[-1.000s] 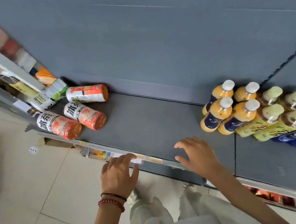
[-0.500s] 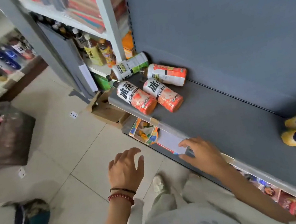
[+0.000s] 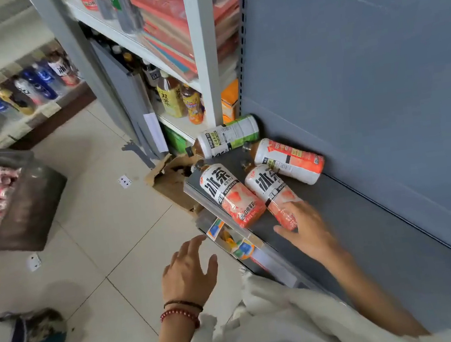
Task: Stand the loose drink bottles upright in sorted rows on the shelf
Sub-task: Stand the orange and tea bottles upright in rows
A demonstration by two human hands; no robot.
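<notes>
Four drink bottles are lying on their sides at the left end of the grey shelf (image 3: 370, 237), near its back corner. The front ice-tea bottle (image 3: 229, 196) is lying along the front edge, cap pointing toward the left end. The second ice-tea bottle (image 3: 271, 193) is lying just beside it, roughly parallel. The red-and-white bottle (image 3: 289, 161) is resting against the back panel (image 3: 364, 80), and the green-and-white bottle (image 3: 228, 136) is lying at the left end, its cap overhanging the shelf's end.

The right hand (image 3: 308, 231) is reaching over the shelf, its fingers (image 3: 295, 209) spread wide and touching the base of the second ice-tea bottle without closing round it. The left hand (image 3: 187, 273) is hovering in front of the shelf's front edge above the tiled floor (image 3: 111, 229), fingers loosely spread and holding nothing; two bead bracelets (image 3: 180, 313) are circling its wrist. A torn cardboard box (image 3: 168, 181) is sitting on the floor below the shelf's left end.
</notes>
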